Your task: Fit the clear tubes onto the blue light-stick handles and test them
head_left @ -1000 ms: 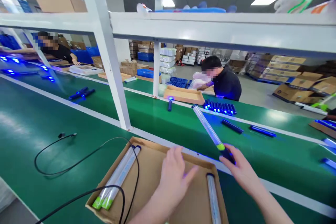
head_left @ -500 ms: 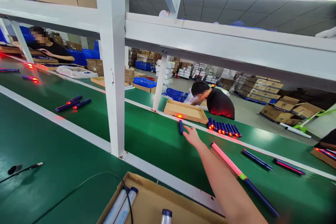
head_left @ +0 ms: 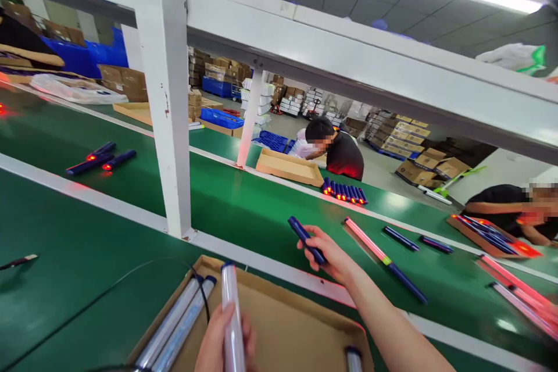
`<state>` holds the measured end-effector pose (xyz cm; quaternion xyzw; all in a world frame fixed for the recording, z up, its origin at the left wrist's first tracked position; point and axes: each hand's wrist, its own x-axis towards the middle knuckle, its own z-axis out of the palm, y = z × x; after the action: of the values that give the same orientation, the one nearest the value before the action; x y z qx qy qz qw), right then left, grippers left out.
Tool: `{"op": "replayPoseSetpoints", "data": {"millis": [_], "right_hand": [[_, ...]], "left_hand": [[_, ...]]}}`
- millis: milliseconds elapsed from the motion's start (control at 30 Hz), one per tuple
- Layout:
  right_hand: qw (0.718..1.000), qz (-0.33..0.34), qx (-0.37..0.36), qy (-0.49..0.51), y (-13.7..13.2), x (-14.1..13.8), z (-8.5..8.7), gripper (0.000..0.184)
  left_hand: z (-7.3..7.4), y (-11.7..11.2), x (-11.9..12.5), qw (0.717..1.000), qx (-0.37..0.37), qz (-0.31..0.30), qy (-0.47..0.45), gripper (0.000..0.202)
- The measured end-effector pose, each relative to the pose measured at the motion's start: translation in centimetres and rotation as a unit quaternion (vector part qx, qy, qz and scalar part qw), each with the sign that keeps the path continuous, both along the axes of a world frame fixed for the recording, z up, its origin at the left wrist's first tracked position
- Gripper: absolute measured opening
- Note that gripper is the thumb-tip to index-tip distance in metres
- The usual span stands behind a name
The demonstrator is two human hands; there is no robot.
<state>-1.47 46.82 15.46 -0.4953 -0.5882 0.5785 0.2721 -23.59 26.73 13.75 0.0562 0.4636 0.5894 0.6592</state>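
Note:
My right hand (head_left: pixel 328 254) is closed around a dark blue handle (head_left: pixel 306 239), held just above the green conveyor belt (head_left: pixel 244 209). My left hand (head_left: pixel 221 343) grips a clear tube with a blue cap (head_left: pixel 232 317), upright over the cardboard tray (head_left: pixel 283 325) at the bottom edge. Two more clear tubes (head_left: pixel 174 322) lie in the tray's left side, and another tube end (head_left: pixel 352 357) shows at its right. A finished wand (head_left: pixel 383 260), glowing pink with a blue handle, lies on the belt right of my right hand.
A white frame post (head_left: pixel 168 110) stands just behind the tray. Blue handles with red lights lie in a row (head_left: pixel 344 192) and at far left (head_left: pixel 100 158). A black cable (head_left: pixel 87 296) crosses the near table. People work across the belt (head_left: pixel 335 148) and at far right (head_left: pixel 514 215).
My right hand reached out to a blue handle on the belt, picked it up and drew it back. My left hand took a clear tube from the tray. The lights went from blue to red.

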Motion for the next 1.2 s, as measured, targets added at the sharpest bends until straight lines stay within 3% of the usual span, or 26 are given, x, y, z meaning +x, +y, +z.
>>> {"op": "replayPoseSetpoints", "data": {"millis": [67,200,267,367,433,500,600,700,900,1067,1200], "right_hand": [[0.997,0.018,-0.035,0.069,-7.2,1.6,1.3,0.061],[0.980,0.010,-0.118,0.159,-19.0,3.2,3.3,0.074],[0.964,0.011,-0.160,0.212,-23.0,3.4,3.6,0.074],[0.930,-0.015,-0.215,0.297,-26.9,2.7,3.2,0.066],[0.911,-0.061,-0.242,0.329,-28.5,1.9,2.7,0.056],[0.909,-0.078,-0.236,0.335,-29.4,1.3,2.3,0.048],[0.912,-0.066,-0.202,0.350,-30.1,1.0,1.8,0.052],[0.904,-0.063,-0.223,0.360,-31.0,1.7,1.9,0.060],[0.930,-0.053,-0.250,0.264,-32.9,2.7,2.4,0.056],[0.954,-0.083,-0.259,0.126,-33.1,2.6,2.1,0.089],[0.957,-0.110,-0.256,0.075,-33.4,2.2,2.1,0.117]], "left_hand": [[2.6,1.4,1.5,0.997,-0.010,0.069,-0.039,0.028],[6.8,4.0,3.7,0.983,0.071,0.149,-0.078,0.012],[7.9,4.5,4.4,0.975,0.087,0.169,-0.114,0.014],[8.7,4.2,5.3,0.966,0.114,0.167,-0.162,0.016],[9.1,3.5,5.8,0.963,0.127,0.159,-0.178,0.017],[9.4,2.8,6.3,0.962,0.132,0.151,-0.185,0.017],[9.7,1.8,6.9,0.966,0.143,0.131,-0.172,0.017],[9.7,1.1,7.2,0.968,0.162,0.120,-0.146,0.018],[9.6,0.1,7.9,0.967,0.201,0.098,-0.119,0.037],[9.5,-0.5,9.1,0.968,0.217,0.119,-0.038,0.053],[9.2,-0.4,9.5,0.975,0.208,0.058,-0.053,0.053]]}}
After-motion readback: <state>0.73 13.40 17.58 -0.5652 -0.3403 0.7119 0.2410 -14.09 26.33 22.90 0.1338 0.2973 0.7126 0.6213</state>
